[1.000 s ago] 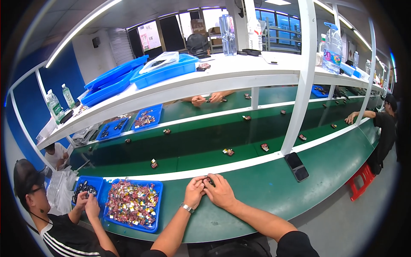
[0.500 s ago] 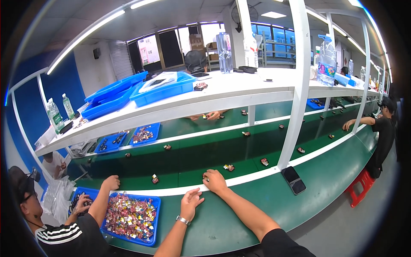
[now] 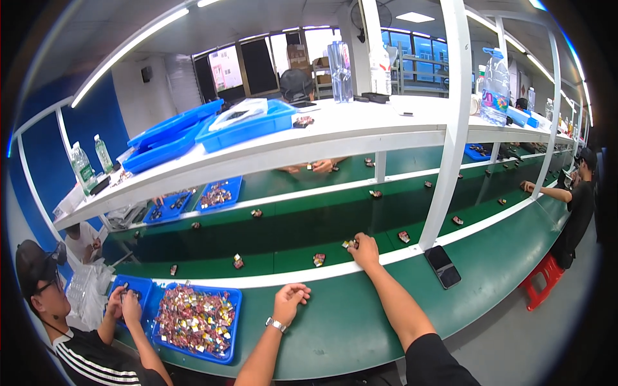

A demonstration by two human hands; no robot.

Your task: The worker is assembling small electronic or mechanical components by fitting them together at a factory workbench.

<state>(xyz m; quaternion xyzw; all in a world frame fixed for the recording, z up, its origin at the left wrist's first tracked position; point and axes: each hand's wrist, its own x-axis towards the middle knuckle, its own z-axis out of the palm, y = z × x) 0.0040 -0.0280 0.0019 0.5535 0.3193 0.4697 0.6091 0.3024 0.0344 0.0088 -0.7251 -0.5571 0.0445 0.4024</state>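
1. At far left a co-worker in a striped sleeve (image 3: 96, 360) bends over a small blue bin (image 3: 138, 289), both of that person's hands in it.
2. Just beside it, a larger blue tray (image 3: 225, 357) heaped with small colourful parts sits on the green bench (image 3: 347, 334).
3. The left hand (image 3: 290, 301) lies on the bench right of that tray, palm turned up, fingers loosely curled and half open, holding nothing that shows; a watch is on its wrist.
4. Small parts (image 3: 319, 259) ride the darker conveyor belt (image 3: 212, 241) beyond the white edge strip.
5. The right hand (image 3: 365, 249), arm stretched forward, reaches over the strip and pinches a small component (image 3: 349, 244) on the belt.
6. A white upright post (image 3: 450, 128) stands right of it, with a dark phone (image 3: 443, 266) at its foot.
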